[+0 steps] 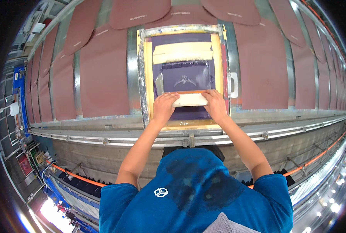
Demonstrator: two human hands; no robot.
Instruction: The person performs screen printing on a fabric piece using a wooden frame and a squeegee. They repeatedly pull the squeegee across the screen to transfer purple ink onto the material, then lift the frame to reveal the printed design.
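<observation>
Both my hands grip a squeegee [190,100] with a pale handle and an orange edge at its far side. My left hand [166,105] is wrapped round its left end and my right hand [216,104] round its right end. The squeegee lies across the near part of a screen printing frame [142,81]. The frame's dark purple mesh [167,72] carries a light wing-like design just beyond the squeegee. Pale yellow tape [182,57] borders the mesh. What lies directly beneath the squeegee is hidden.
Maroon fabric pieces [105,73] are laid out in a row on both sides of the frame, along a long table. A white handle [232,84] sits by the frame's right edge. A metal rail [83,139] runs along the near side, with an orange tube [316,157] below it.
</observation>
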